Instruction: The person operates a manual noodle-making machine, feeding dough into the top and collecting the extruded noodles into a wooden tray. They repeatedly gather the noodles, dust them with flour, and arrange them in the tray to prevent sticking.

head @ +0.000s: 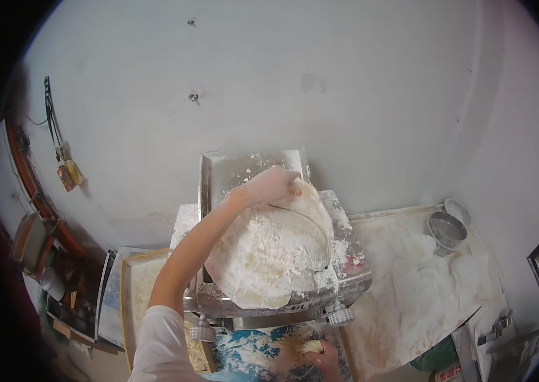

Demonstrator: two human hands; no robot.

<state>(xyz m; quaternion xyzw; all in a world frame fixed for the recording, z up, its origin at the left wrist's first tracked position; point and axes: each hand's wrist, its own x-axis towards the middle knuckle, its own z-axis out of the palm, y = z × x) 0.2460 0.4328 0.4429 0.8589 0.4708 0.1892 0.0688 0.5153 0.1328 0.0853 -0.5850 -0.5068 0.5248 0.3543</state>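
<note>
My left hand (276,185) reaches over the top of a metal noodle machine (250,305) and grips the raised far edge of a dough sheet (269,243). The sheet is thickly dusted with flour and drapes over the machine's top, with its near edge hanging at the front. Below the machine, my right hand (329,363) holds a small bunch of cut noodles (314,346); part of that hand is cut off by the frame. Loose strands and flour lie around it on a blue surface (250,351). Two ridged knobs (202,331) stick out from the machine's front.
At the right, a flour-covered table (393,305) bears a grey bucket (447,231) near the wall. A wooden-framed tray (126,286) stands left of the machine, and a smaller wooden tray with noodles (198,355) sits beneath it. A lanyard (49,110) hangs on the left wall.
</note>
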